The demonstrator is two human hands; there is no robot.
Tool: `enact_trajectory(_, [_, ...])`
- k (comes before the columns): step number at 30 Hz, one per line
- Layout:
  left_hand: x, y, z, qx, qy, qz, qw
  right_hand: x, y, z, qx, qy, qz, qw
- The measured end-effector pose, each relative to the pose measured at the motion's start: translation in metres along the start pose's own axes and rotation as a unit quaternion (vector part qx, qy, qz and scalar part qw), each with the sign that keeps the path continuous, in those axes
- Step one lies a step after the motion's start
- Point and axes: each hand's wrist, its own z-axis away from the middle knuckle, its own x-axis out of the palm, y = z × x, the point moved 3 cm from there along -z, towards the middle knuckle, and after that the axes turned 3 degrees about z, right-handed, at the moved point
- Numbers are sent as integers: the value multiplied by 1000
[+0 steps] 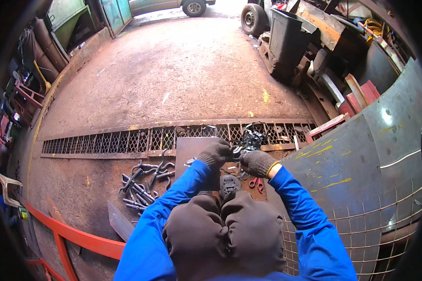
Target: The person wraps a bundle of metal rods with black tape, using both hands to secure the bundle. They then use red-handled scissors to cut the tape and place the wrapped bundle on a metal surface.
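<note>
My left hand (pixel 215 153) and my right hand (pixel 257 164), both in dark knit gloves, are close together in front of my knees. Their fingers are closed around a small dark metal piece (pixel 237 152) whose kind I cannot make out, since the gloves cover most of it. Beneath my left hand and forearm is a flat brown-grey plate (pixel 187 150). Just beyond my right hand, a heap of shiny black pieces (pixel 254 136) sits at the floor grate. A red-handled hand tool (pixel 256 183) lies on the floor below my right hand.
Bent metal rods (pixel 138 189) are piled to the left of the plate. A long metal grate (pixel 98 144) crosses the floor ahead. An orange-red frame (pixel 84 238) stands at lower left. On the right are a large grey sheet (pixel 356 150), wire mesh (pixel 361 234) and a black bin (pixel 286 42).
</note>
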Motion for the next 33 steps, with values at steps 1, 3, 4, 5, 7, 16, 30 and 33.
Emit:
enact_trajectory(1, [0, -1, 5, -59, 39, 39, 997, -5, 2, -11, 14, -27, 43, 999])
enact_trajectory(3, [-10, -5, 8, -121, -4, 13, 993, -19, 0, -36, -52, -16, 76, 996])
enact_trajectory(4, [-11, -3, 5, -150, -29, 6, 988, -30, -2, -46, -87, -11, 88, 992])
enact_trajectory(5, [-11, 9, -6, -185, -59, -36, 980, -28, 8, -61, -101, -19, 85, 991])
enact_trajectory(7, [-16, 19, -6, -179, -41, -118, 976, -34, 6, -94, -152, -18, 113, 982])
enact_trajectory(16, [-11, -1, 6, -167, 7, -12, 986, -44, 45, -144, -144, -107, 53, 982])
enact_trajectory(30, [-11, 40, -7, -189, 13, 201, 961, 208, 112, -141, -60, 293, -344, 890])
enact_trajectory(33, [-21, 23, 5, -140, 19, 79, 987, 220, 67, -146, 75, 156, -375, 911])
